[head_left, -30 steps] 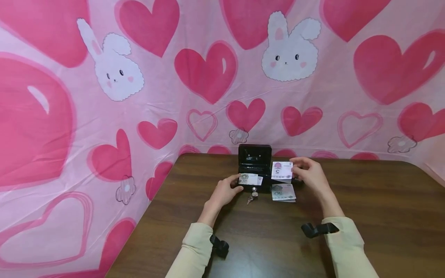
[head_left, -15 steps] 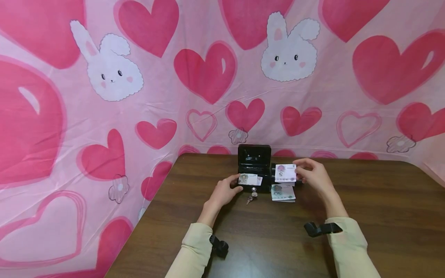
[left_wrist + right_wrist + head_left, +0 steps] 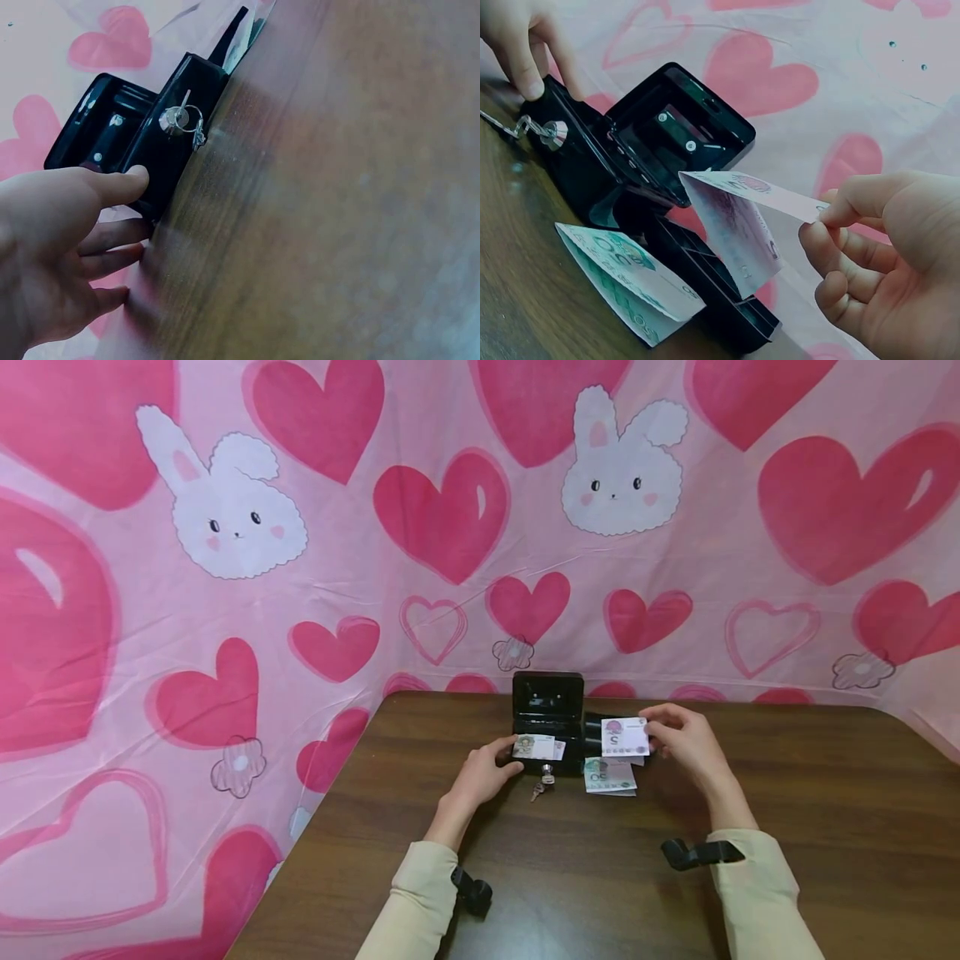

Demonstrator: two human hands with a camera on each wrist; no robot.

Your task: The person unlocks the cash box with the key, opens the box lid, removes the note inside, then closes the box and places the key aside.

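An open black cash box (image 3: 547, 695) stands near the table's back edge, its lid raised. My left hand (image 3: 480, 777) grips its left front corner, the thumb (image 3: 124, 186) on the front wall. Between thumb and forefinger my right hand (image 3: 692, 747) pinches a folded pinkish 5 banknote (image 3: 739, 217) by its edge. That note hangs over a black compartment tray (image 3: 720, 281) to the right of the box. In front of the tray lies a folded green 50 banknote (image 3: 626, 274) on the table. More notes (image 3: 534, 747) lie in the box.
Keys on a ring (image 3: 196, 124) hang from the lock on the box's front. The brown wooden table (image 3: 570, 877) ends behind the box at a pink cloth (image 3: 442, 552) with hearts and rabbits.
My right hand has moved a little to the right with the 5 banknote, away from the box, uncovering more of the tray. My left hand has stayed on the box corner.
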